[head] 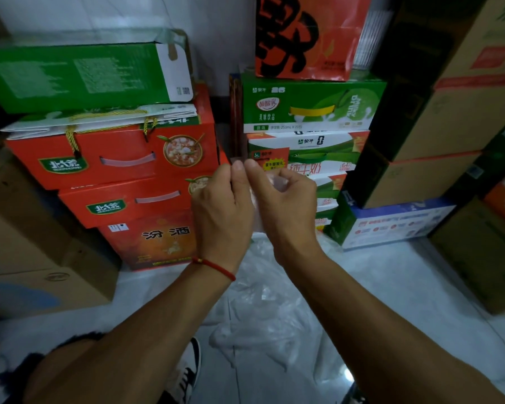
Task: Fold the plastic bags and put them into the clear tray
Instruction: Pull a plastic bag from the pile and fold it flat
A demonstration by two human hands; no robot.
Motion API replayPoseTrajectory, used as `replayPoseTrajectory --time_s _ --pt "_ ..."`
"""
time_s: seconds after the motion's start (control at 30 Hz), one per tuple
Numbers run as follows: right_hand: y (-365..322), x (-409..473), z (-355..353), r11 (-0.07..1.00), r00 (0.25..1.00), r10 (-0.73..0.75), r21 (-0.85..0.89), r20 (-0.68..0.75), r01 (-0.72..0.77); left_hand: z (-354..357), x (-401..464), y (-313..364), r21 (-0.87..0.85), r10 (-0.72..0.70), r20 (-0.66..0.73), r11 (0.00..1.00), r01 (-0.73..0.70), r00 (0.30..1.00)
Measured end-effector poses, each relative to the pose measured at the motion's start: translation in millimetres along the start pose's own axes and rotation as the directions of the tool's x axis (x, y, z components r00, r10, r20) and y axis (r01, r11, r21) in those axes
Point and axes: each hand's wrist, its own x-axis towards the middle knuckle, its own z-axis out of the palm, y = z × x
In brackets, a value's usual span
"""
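Beyond the hands, stacked cartons fill the view: red gift boxes (111, 158) to the left of them, green milk cartons (306, 109) straight behind, brown cardboard boxes (461, 118) off to the right. Below the hands, a loose heap of clear plastic bags (263, 310) lies crumpled on the pale floor (391, 287), thin, cloudy and creased, with no firm edges to read. Between the hands hangs one clear plastic bag (255, 205), nearly see-through, its top at the fingertips and its body trailing down toward the heap. The left hand (220, 211) and the right hand (280, 199) are raised close together, each pinching the bag's upper edge between thumb and fingers. This looks like the start of a fold. The next move likely calls for matching the two pinched corners and smoothing the slack film flat. No clear tray shows anywhere.
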Motion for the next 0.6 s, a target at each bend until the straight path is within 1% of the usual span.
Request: replayPoseTrajectory --time_s 0.07,0.2,0.33,0.43,0.53,0.57,0.6 --pt "2.0 1.5 1.2 0.999 0.998 -0.033 -0.009 -0.046 0.033 1.5 0.8 -0.1 0.004 -0.010 -0.003 1.000 0.010 1.000" --pt "0.0 5.7 -3.7 0.995 0.992 -0.096 -0.012 -0.085 0.095 1.9 3.3 0.1 0.018 0.012 -0.018 1.000 -0.012 1.000" --pt "5.7 13.9 -8.7 0.996 0.991 -0.082 -0.044 -0.108 0.077 -0.5 5.3 1.2 0.022 0.043 -0.010 0.999 -0.042 0.999" --pt "7.2 21.3 -14.8 1.000 0.996 -0.022 -0.021 -0.091 0.020 -2.8 5.4 2.6 0.017 0.072 -0.026 0.997 -0.071 0.997" --pt "-1.5 23.6 -22.2 0.989 0.990 0.110 0.108 -0.087 -0.100 -4.5 7.9 1.2 0.005 0.058 -0.027 0.998 -0.058 0.998" --pt "-5.7 24.5 -25.8 0.978 0.985 0.164 0.136 -0.043 -0.157 -5.3 9.2 0.0 -0.005 0.055 -0.026 0.998 -0.056 0.998" --pt "-9.3 26.4 -30.4 0.963 0.975 0.221 0.149 0.031 -0.223 -6.5 10.2 -0.7 -0.017 0.052 -0.024 0.998 -0.052 0.998"
